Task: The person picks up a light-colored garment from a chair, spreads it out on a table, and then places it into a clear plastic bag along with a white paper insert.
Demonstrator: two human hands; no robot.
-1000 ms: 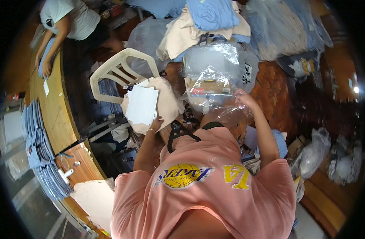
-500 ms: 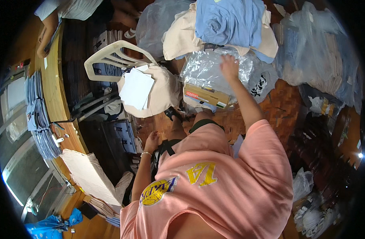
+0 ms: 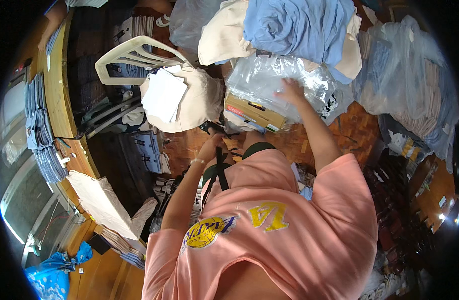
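Note:
My right hand (image 3: pixel 292 93) is over the clear plastic bags (image 3: pixel 259 75), its fingers spread and slightly blurred; whether it touches the plastic I cannot tell. Beneath the bags lies a brown cardboard box (image 3: pixel 259 114) with a red label at one end. Just beyond are a heap of light blue garments (image 3: pixel 294 27) and cream cloth (image 3: pixel 222 37). My left hand (image 3: pixel 209 148) hangs in front of my legs, near a black sandal; its fingers blend into the dark background. A black strap (image 3: pixel 220 167) dangles beside that wrist.
On the left, a pale plastic chair (image 3: pixel 127 57) carries a cream cloth cover and white sheets (image 3: pixel 164 95). A wooden table (image 3: pixel 59 100) holds folded blue garments (image 3: pixel 39 127). Plastic-wrapped clothing stacks (image 3: pixel 404 75) stand at the right. Another person's arm (image 3: pixel 52 22) shows at the upper left.
My left hand has risen forward and to the right, in front of my legs. My right hand remains over the plastic bags, slightly lower in view. The whole view has shifted a little.

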